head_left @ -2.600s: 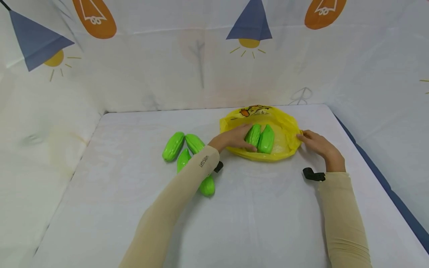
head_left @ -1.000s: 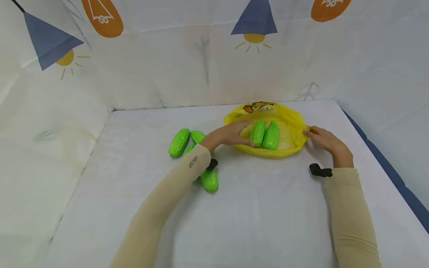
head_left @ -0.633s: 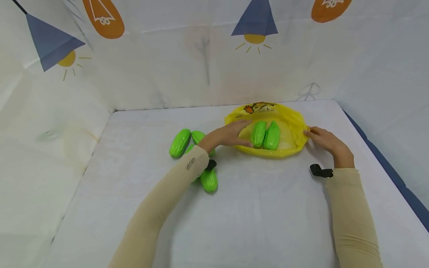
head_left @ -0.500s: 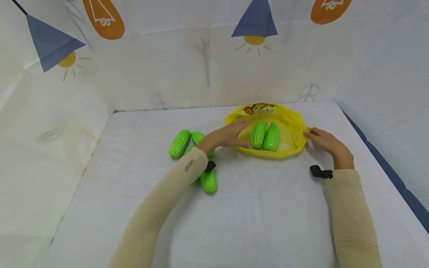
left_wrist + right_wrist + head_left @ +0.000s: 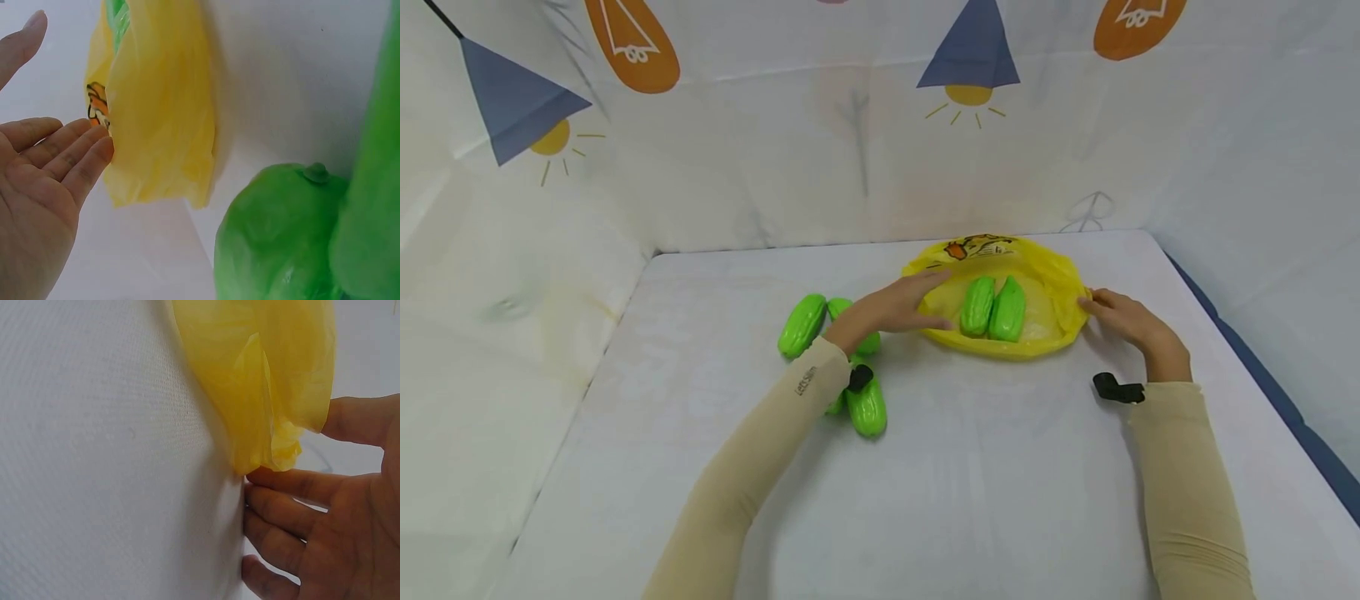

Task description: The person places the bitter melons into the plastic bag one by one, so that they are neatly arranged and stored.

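A yellow plastic bag (image 5: 1045,333) lies with its mouth spread wide toward the back right of the table. Two glossy green ridged gourds (image 5: 1007,310) rest side by side inside it. My left hand (image 5: 891,307) hovers at the bag's left rim, fingers extended and thumb apart, holding nothing. In the left wrist view, its fingertips overlap the edge of the bag (image 5: 162,119). On the other side, my right hand (image 5: 1131,321) pinches the bag's right rim between thumb and forefinger. The right wrist view shows the gathered bag edge (image 5: 250,412) there, the other fingers loosely bent below.
Several more green gourds (image 5: 802,325) lie left of the bag, partly hidden under my left forearm. One gourd (image 5: 281,237) looms close in the left wrist view. White cloth walls (image 5: 760,167) with printed lamps enclose the white table (image 5: 985,500).
My left hand has let go of the left gourd in the bag and drawn back leftward to the rim. My right hand keeps its pinch on the bag; the head view shifted slightly.
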`<control>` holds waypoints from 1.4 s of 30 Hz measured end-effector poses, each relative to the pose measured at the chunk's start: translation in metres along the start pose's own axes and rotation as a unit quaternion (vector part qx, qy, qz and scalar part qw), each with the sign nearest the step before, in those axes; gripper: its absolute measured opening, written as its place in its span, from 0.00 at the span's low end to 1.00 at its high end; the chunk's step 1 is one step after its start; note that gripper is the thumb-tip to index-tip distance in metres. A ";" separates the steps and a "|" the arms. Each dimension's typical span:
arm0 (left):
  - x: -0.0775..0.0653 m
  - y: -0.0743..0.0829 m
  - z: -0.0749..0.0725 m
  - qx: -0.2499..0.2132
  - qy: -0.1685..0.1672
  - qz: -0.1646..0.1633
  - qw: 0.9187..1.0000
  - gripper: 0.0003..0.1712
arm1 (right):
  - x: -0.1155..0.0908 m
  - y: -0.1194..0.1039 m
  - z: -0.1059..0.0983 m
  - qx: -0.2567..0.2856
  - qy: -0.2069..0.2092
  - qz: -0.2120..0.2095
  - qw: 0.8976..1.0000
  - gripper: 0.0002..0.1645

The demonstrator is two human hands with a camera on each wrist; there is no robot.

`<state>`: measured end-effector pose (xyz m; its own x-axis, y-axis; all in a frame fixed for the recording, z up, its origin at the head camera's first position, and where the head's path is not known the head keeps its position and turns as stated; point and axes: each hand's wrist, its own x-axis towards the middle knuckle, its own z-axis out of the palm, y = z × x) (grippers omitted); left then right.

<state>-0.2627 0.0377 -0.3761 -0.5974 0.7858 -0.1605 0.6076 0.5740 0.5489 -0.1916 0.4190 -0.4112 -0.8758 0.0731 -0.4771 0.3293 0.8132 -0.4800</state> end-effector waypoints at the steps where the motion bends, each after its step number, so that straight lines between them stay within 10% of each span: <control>1: -0.001 0.000 0.000 -0.001 0.001 0.000 1.000 0.52 | 0.000 0.000 0.000 0.000 0.001 0.000 1.000 0.61; 42: -0.047 -0.014 -0.019 -0.023 0.036 -0.012 0.999 0.52 | -0.002 -0.002 0.000 -0.001 0.001 -0.006 1.000 0.61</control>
<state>-0.2527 -0.0116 -0.3606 -0.6480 0.7529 -0.1151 0.5700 0.5796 0.5824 -0.1901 0.4169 -0.4094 -0.8810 0.0642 -0.4687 0.3169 0.8156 -0.4841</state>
